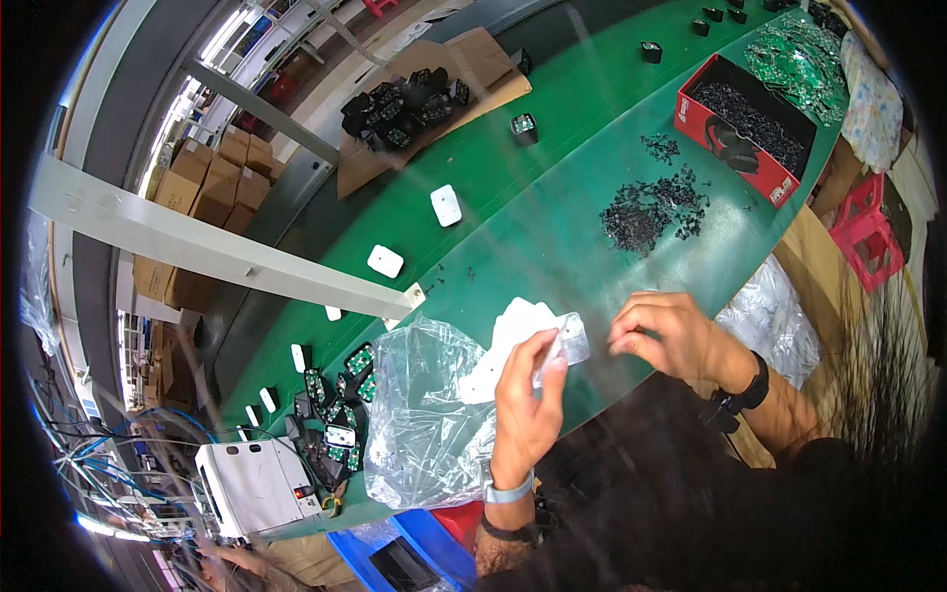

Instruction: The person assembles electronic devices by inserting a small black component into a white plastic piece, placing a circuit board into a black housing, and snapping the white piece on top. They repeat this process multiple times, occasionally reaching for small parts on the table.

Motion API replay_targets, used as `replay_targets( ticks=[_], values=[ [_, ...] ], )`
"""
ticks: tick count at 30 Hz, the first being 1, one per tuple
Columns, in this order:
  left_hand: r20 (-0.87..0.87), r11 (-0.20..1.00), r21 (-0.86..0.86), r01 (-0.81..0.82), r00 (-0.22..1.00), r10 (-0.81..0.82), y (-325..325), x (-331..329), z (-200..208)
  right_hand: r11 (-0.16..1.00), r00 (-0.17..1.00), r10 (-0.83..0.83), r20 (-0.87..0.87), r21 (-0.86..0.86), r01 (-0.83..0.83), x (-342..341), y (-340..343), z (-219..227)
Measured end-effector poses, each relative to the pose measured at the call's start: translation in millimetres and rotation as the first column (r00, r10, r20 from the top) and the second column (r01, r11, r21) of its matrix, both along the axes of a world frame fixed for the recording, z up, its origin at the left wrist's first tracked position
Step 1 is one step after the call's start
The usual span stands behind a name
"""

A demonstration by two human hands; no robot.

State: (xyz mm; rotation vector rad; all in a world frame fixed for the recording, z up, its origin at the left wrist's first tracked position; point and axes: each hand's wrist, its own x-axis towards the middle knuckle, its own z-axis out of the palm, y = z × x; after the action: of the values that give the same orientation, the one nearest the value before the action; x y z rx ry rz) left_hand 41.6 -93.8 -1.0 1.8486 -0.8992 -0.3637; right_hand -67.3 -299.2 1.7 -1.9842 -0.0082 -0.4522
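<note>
Low in the middle, my left hand [528, 395] grips a thin white rounded plate [575, 337] between thumb and fingers. Under and beside that hand, more white rounded plates [511, 331] lie fanned out, partly on a clear plastic bag [424, 414]. My right hand [666, 331] hovers a little to the right of the held plate, apart from it. Its thumb and fingertips are curled together; whatever is between them, if anything, is too small to make out. Beyond it, a heap of small black parts [641, 212] lies on the green bench [552, 227].
A red box [735, 143] of black parts and a green circuit board pile [799, 64] are far right. White-topped pieces [446, 205] dot the green belt. A metal post [227, 247] crosses at left, above black housings with boards [330, 414] and a white machine [258, 483].
</note>
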Motion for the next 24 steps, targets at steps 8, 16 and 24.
replay_targets(
  ticks=[8,16,24],
  values=[
    [-0.635,0.928,-0.208,-0.308,0.765,0.112,16.8,-49.4,13.8,0.947,0.937,0.11,0.33,-0.322,0.003,18.4,44.4,20.0],
    [-0.547,0.905,-0.217,-0.367,0.813,0.199,23.6,-59.1,12.0,0.882,0.922,0.126,0.367,-0.466,0.065,19.6,55.0,19.2],
    [-0.525,0.897,-0.185,-0.402,0.812,0.256,26.9,-59.9,11.5,0.917,0.938,0.104,0.331,-0.397,0.038,16.1,64.7,20.1]
  ],
)
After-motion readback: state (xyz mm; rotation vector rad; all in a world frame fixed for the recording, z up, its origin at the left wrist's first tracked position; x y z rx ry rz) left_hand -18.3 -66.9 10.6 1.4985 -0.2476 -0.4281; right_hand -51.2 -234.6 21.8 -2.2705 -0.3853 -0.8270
